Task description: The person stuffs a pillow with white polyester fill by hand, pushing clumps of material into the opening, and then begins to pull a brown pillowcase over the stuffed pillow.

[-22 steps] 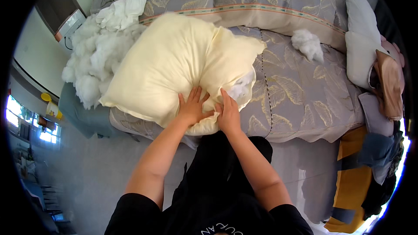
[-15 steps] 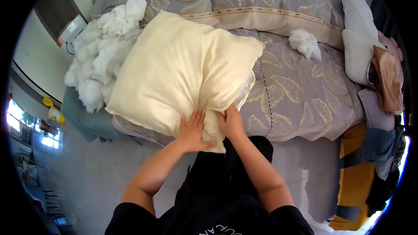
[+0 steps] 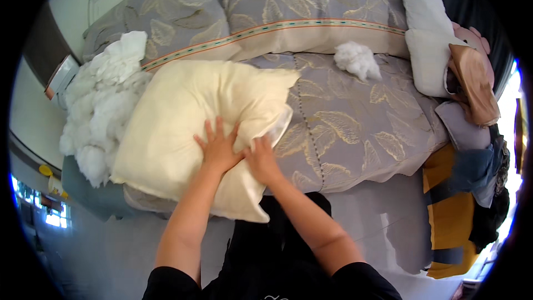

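Note:
A large cream pillow (image 3: 183, 111) lies on the left part of a bed with a grey leaf-patterned cover (image 3: 355, 128). My left hand (image 3: 217, 147) presses flat on the pillow's near side, fingers spread. My right hand (image 3: 261, 160) rests beside it at the pillow's open end, where a bit of white filling shows; whether it grips the fabric is unclear. A heap of loose white stuffing (image 3: 105, 100) lies just left of the pillow.
A small clump of white stuffing (image 3: 356, 60) sits on the bed at the upper right. Grey patterned pillows (image 3: 266, 0) line the head of the bed. A white pillow (image 3: 430, 44), a brown bag and piled clothes (image 3: 472, 166) crowd the right side.
The pillow has shifted down and toward me, hanging over the bed's edge. My left hand has flattened on top of it with fingers spread; my right hand stays at the open end.

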The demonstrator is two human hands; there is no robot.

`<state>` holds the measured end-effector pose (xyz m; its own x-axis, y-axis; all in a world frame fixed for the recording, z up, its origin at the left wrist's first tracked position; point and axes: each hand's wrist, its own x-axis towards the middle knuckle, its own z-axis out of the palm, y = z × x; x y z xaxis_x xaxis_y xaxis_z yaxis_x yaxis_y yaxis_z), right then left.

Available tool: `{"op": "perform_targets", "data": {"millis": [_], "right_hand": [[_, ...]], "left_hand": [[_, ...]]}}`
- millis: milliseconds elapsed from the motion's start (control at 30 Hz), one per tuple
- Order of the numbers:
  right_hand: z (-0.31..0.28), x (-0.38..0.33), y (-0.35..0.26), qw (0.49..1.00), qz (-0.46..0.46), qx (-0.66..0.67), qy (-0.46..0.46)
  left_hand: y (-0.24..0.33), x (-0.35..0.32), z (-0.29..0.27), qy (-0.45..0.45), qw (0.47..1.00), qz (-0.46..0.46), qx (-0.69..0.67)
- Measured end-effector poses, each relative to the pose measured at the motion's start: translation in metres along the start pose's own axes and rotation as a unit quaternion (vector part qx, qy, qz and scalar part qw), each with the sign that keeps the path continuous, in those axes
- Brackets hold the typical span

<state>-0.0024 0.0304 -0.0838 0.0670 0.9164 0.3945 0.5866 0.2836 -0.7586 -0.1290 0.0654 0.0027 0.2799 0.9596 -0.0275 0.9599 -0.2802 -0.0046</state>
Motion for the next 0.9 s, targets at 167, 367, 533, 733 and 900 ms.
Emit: {"op": "perform_targets", "data": {"millis": [167, 367, 533, 733, 900], "right_hand": [[-0.047, 0.007, -0.013, 0.983, 0.018, 0.175, -0.045], [-0.132, 0.041, 0.035, 0.949, 0.013, 0.262, -0.173], [-0.224, 0.141, 0.162, 0.973, 0.176, -0.077, 0.129], [-0.288, 0.234, 0.246, 0.855, 0.169, -0.43, 0.234], [-0.274, 0.256, 0.381, 0.882, 0.055, -0.442, 0.152]], "left_hand": [[0.016, 0.008, -0.021, 0.11, 0.991, 0.01, -0.079], [0.126, 0.063, -0.067, 0.141, 0.944, 0.27, -0.13], [0.176, 0.148, -0.02, 0.174, 0.942, 0.272, -0.087], [0.141, 0.174, 0.078, 0.109, 0.965, 0.224, -0.083], [0.143, 0.179, 0.087, 0.107, 0.957, 0.241, -0.12]]}}
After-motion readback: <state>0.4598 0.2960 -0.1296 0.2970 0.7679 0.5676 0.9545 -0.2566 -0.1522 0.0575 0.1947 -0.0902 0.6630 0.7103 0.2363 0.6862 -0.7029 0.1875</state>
